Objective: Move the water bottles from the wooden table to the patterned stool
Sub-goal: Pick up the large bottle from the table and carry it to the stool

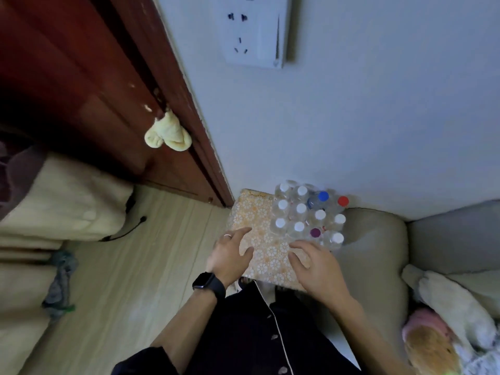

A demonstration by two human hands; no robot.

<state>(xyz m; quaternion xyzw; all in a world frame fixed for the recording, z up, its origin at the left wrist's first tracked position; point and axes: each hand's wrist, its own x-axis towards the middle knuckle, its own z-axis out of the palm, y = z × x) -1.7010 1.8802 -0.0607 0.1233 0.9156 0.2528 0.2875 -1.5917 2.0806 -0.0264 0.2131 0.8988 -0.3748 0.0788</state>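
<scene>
The left hand (230, 255) and right hand (316, 263) hover spread and empty over the patterned stool (251, 212). Any further water bottles (301, 208) should stand upright on its bare part.

The person wears a dark shirt (238, 334) with a thin white line (282, 347) down the front and small round buttons (274, 336). A black watch (208, 284) with a square face sits on the left wrist. A thin silver ring (228, 235) is on the left hand (232, 255).
</scene>
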